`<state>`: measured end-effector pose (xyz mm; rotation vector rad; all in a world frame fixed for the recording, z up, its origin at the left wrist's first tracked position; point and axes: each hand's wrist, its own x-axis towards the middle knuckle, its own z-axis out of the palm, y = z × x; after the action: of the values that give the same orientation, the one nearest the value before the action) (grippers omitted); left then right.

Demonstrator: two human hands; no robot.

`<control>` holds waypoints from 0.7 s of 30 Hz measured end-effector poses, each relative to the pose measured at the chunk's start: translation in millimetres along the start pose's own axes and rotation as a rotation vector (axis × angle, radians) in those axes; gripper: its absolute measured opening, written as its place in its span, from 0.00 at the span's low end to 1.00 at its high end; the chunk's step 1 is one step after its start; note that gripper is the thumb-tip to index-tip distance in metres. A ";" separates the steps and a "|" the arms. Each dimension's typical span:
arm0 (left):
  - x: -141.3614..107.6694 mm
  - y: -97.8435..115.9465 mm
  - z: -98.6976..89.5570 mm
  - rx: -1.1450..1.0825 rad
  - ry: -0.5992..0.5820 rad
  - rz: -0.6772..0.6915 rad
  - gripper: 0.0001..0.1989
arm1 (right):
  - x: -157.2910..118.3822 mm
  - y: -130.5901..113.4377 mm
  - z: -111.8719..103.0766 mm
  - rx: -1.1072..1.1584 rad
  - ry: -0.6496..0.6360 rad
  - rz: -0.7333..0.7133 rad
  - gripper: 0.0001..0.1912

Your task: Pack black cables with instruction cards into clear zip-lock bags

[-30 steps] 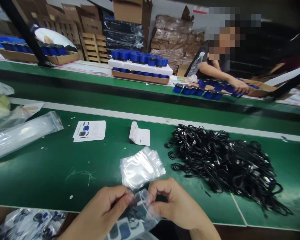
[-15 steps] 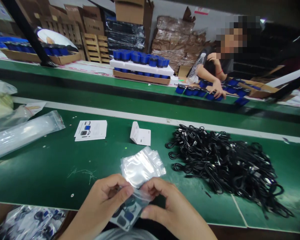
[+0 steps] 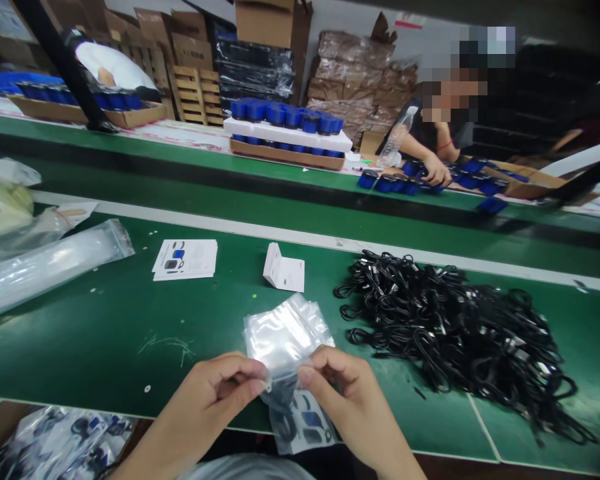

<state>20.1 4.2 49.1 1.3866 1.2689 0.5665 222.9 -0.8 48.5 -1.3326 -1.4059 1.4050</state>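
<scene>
Just nearer you than the clear bags (image 3: 286, 330), the filled bag (image 3: 300, 423) now hangs straighter; your left hand (image 3: 225, 387) and right hand (image 3: 344, 383) pinch its top edge, seemingly steadying it.

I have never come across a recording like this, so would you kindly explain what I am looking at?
Of course. There is no machine here: a person works with two bare hands, seen by a camera on their head that looks forward and down. The left hand and right hand pinch the top of a filled bag; through its clear plastic, printed pictures and something dark show. On the green table, from left to right, lie a long plastic package, printed leaflets, folded white paper and a heap of black cables. Flat clear bags lie just beyond the hands.
</scene>
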 end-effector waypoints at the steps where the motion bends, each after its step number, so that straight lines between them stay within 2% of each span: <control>1: -0.2 0.0 1.5 0.002 0.004 0.004 0.10 | -0.2 1.3 0.5 0.011 -0.001 0.003 0.14; 5: -0.4 1.5 7.5 0.131 0.123 0.076 0.12 | -1.1 4.1 4.6 0.006 -0.038 -0.009 0.12; 9: 0.0 3.5 8.3 0.356 0.251 0.305 0.11 | -1.4 1.3 8.2 -0.037 -0.018 -0.012 0.07; 12: -0.3 2.9 5.9 0.437 0.245 0.457 0.09 | -1.2 -2.0 8.2 -0.054 -0.011 -0.009 0.06; 14: -1.1 1.5 4.7 0.418 0.213 0.490 0.07 | -0.8 -3.4 8.0 -0.072 -0.029 -0.023 0.06; 17: -1.6 -0.5 4.7 0.206 0.103 0.344 0.05 | -0.9 -3.4 9.4 -0.056 -0.013 -0.048 0.09; 21: 0.9 -2.7 9.6 -0.207 -0.096 0.068 0.13 | -2.4 0.7 14.2 -0.089 0.069 -0.107 0.13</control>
<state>27.8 0.7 43.7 1.2718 1.0585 0.6511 209.7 -6.3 46.2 -1.3284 -1.4869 1.2278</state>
